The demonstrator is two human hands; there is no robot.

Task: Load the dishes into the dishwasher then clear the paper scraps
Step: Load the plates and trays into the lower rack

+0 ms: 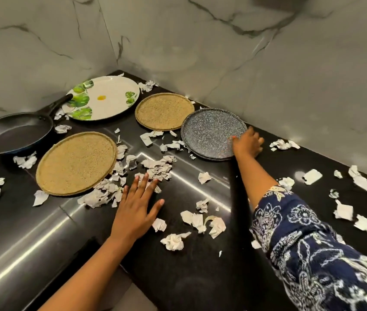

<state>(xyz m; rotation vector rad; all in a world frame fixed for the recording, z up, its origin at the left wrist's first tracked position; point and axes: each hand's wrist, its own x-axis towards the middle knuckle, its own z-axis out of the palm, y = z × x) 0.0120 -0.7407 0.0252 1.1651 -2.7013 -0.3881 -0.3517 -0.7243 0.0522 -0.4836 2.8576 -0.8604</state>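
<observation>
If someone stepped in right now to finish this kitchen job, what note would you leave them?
Left hand: open, flat on the counter, fingertips at the paper scraps.
Right hand: grips the rim of the speckled plate.
Done: nothing visible; leaf plate, two tan plates and frying pan sit on the counter too.
Left: load the dishes, then clear the scraps; no dishwasher in view.

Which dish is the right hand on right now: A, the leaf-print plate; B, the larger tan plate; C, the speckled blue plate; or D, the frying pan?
C: the right hand holds the near rim of the speckled blue plate, thumb on top.
</observation>
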